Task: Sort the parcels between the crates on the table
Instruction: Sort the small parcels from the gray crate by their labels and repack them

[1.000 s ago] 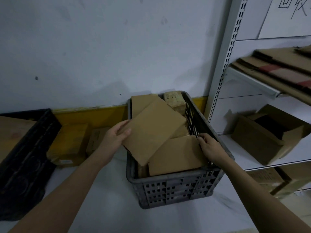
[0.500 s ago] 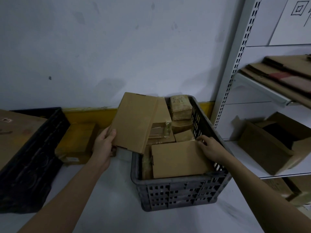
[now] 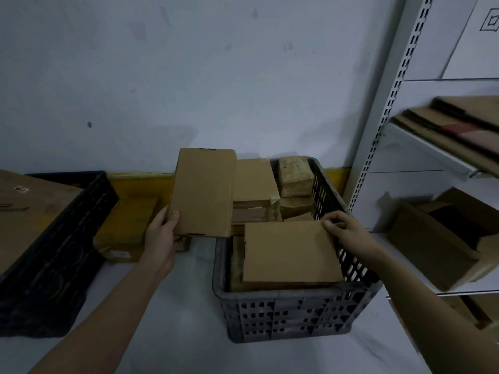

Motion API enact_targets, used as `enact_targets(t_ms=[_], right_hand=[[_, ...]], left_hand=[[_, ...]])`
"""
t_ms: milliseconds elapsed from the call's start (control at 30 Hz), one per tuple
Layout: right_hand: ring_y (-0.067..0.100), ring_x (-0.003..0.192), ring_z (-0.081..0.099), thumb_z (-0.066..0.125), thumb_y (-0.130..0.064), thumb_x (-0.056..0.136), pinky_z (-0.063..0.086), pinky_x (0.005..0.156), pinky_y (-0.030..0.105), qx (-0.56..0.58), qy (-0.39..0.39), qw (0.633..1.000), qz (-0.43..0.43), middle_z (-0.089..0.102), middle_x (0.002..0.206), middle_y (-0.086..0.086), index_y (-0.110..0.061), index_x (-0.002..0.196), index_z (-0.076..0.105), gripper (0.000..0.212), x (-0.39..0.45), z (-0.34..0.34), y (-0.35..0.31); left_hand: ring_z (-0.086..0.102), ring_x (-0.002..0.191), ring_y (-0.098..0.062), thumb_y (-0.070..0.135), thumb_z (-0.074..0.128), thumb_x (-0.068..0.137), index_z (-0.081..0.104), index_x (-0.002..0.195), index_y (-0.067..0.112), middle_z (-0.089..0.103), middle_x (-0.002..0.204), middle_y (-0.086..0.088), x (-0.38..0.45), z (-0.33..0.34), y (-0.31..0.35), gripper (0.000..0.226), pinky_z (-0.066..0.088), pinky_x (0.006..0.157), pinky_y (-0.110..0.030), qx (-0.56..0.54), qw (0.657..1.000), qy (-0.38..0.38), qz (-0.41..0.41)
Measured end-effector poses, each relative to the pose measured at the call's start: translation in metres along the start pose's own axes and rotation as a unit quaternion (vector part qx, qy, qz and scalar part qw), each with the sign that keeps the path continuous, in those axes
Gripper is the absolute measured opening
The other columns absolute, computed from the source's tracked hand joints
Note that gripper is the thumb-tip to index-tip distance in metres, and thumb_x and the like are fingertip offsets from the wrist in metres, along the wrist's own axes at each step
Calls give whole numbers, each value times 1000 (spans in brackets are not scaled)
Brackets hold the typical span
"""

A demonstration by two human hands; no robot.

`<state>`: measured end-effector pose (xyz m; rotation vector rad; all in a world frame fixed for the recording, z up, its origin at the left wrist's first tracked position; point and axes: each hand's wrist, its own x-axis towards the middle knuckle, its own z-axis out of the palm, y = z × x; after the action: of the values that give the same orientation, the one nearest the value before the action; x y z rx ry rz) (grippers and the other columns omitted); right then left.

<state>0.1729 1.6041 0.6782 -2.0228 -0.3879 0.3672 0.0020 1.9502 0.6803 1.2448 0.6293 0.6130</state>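
Observation:
A grey slotted crate (image 3: 286, 314) full of brown cardboard parcels stands on the table at centre right. My left hand (image 3: 162, 238) grips the lower left corner of a flat brown parcel (image 3: 204, 193), held upright just over the crate's left rim. My right hand (image 3: 348, 233) rests its fingertips on the far right corner of a flat square parcel (image 3: 291, 252) lying on top in the crate. A black crate (image 3: 54, 255) at the left holds a large brown box (image 3: 29, 211).
A yellowish parcel (image 3: 127, 228) lies on the table between the two crates, against a yellow strip at the wall's foot. A white metal shelf rack (image 3: 378, 130) at the right carries flattened cardboard (image 3: 459, 125) and an open box (image 3: 437, 238).
My left hand has lifted the flat parcel off the crate's pile, turned it upright and carried it left to the rim. My right hand has stayed on the square parcel.

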Motion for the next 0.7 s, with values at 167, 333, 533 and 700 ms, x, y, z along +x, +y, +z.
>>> enact_targets(t_ms=[167, 333, 533, 700], right_hand=[[26, 102, 58, 47, -27, 104, 52, 78, 37, 97, 20, 995, 30, 59, 116, 12, -19, 117, 64, 24, 1, -1, -3], [30, 106, 62, 50, -25, 103, 54, 90, 45, 214, 12, 974, 67, 62, 117, 12, -19, 118, 66, 23, 2, -3, -15], [28, 108, 62, 48, -8, 101, 54, 81, 30, 348, -61, 931, 92, 63, 116, 17, 2, 118, 60, 23, 1, 5, -37], [27, 106, 63, 46, -4, 101, 61, 72, 27, 439, -65, 890, 101, 65, 112, 18, 7, 108, 60, 19, 4, 20, -50]], left_hand=[[60, 100, -23, 18, 48, 104, 56, 130, 24, 65, 115, -1, 4, -4, 9, 28, 53, 76, -39, -24, 1000, 16, 5], [61, 97, -19, 17, 49, 103, 56, 132, 22, 65, 117, 0, 11, -10, 17, 30, 53, 73, -37, -34, 998, 37, 21], [62, 103, -19, 13, 54, 101, 54, 139, 18, 63, 124, -3, 14, -17, 17, 38, 55, 77, -39, -44, 997, 54, 21], [61, 112, -26, 12, 58, 98, 53, 139, 13, 63, 127, -5, 17, -26, 16, 41, 56, 81, -42, -53, 997, 63, 8]])
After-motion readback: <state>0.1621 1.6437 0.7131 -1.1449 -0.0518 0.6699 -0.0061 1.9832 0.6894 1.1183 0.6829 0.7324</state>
